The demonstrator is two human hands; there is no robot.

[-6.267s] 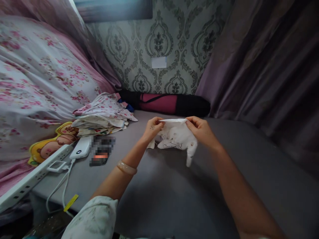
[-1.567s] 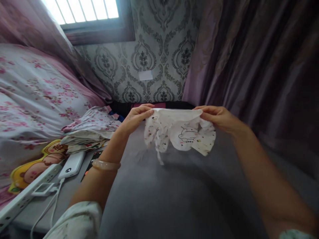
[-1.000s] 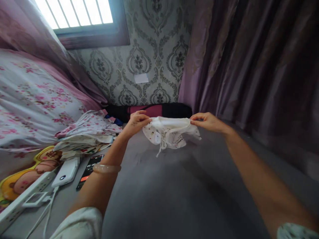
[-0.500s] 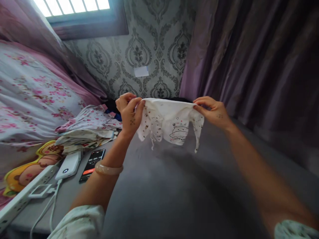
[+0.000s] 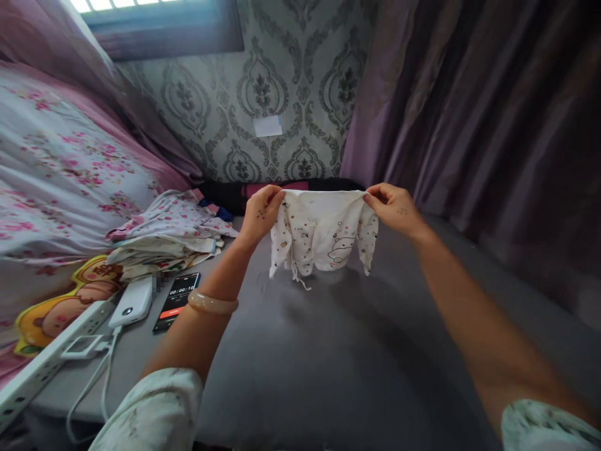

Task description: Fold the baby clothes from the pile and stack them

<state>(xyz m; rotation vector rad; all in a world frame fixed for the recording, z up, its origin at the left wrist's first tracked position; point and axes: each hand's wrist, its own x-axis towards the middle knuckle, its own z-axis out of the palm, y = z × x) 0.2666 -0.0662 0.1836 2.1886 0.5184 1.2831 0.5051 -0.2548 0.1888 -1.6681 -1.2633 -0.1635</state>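
A small white baby shirt (image 5: 323, 232) with a printed cartoon animal, tiny patterns and tie strings hangs in the air over the grey bed surface (image 5: 300, 363). My left hand (image 5: 263, 213) pinches its upper left corner between thumb and fingers. At the opposite top corner, my right hand (image 5: 394, 208) pinches the cloth the same way. The top edge is stretched nearly straight between both hands, and the two sleeves droop at the sides. A tie string dangles below the left part.
Folded clothes (image 5: 164, 241) are piled at the left. Nearby lie a phone (image 5: 176, 304) showing a timer, a white power bank (image 5: 131, 302), a power strip (image 5: 56, 351) with cables, and a yellow cartoon cushion (image 5: 61, 310). Purple curtains (image 5: 446, 125) hang at the right.
The shirt's sleeves and hem have swung and now hang straighter. My hands have come slightly closer together, the left one shifting right. The camera view has tilted a little downward.
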